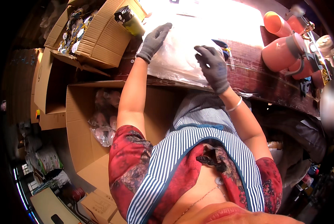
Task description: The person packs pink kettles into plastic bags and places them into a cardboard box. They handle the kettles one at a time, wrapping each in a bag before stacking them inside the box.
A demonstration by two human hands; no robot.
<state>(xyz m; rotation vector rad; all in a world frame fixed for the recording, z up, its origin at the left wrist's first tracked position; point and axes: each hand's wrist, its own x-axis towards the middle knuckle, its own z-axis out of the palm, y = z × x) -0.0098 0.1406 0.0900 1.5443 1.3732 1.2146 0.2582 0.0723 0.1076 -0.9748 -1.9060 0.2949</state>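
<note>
Clear plastic bags (178, 65) lie flat in a stack on the dark red table (245, 75), their far part washed out by glare. Over the left side of the bags is my left hand (157, 40) in a grey knit glove, its fingers extended and nothing visible in it. My right hand (211, 65), gloved alike, hovers at or just above their right edge with bent, spread fingers; whether it touches the plastic is unclear. Just beyond it sits a dark blue item (220, 44) with yellow cord and a pale strip, partly covered by the hand.
Pink jugs with grey handles (280, 53) and a pink cup (276, 23) crowd the right. At left stand a bottle with a black lid (132, 21) and a carton (108, 36) of tags with yellow cords. Below my left arm, an open carton (83, 126) holds plastic-wrapped items (104, 126).
</note>
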